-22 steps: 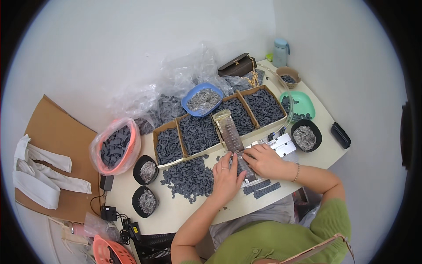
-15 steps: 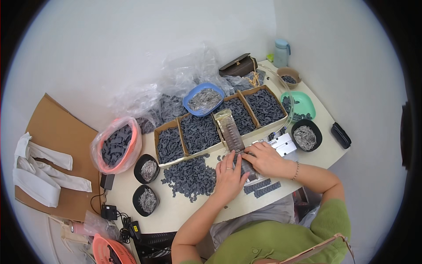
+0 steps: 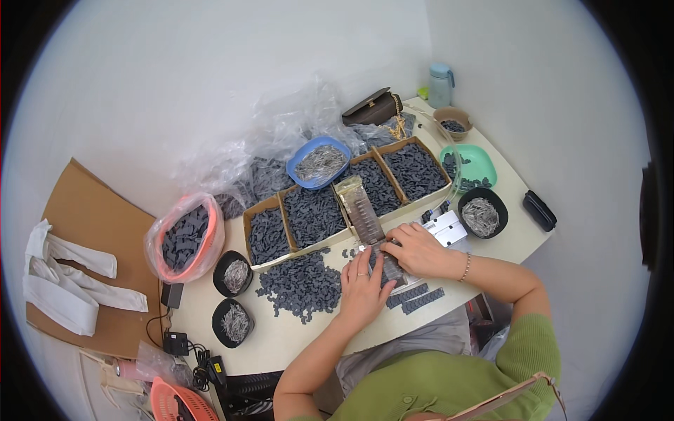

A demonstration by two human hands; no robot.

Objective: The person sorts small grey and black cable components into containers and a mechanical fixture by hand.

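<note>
In front of me, my left hand (image 3: pixel 360 289) rests at the left edge of a metal fixture. Its fingers reach forward, apart, with the tips at a row of small dark grey plastic pieces (image 3: pixel 395 272). From the right, my right hand (image 3: pixel 415 252) bends over the same fixture, fingers closed at its upper end; whatever they hold is hidden. Just beyond the fingertips slopes a long clear-covered chute (image 3: pixel 365 214) with dark crossbars. White and silver blocks (image 3: pixel 449 229) stand right of my right hand. Two joined grey strips (image 3: pixel 423 300) lie at the table's near edge.
A divided cardboard tray (image 3: pixel 298 249) of grey pieces spans the table, with a blue basin (image 3: pixel 298 177) of metal pins on it. Loose grey pieces (image 3: pixel 298 284) lie left of my hands. Black bowls (image 3: pixel 498 228), a green basin (image 3: pixel 484 165) and a pink basket (image 3: pixel 212 242) surround the work.
The whole view has shifted slightly. Both hands stay at the fixture; their fingers have moved only a little.
</note>
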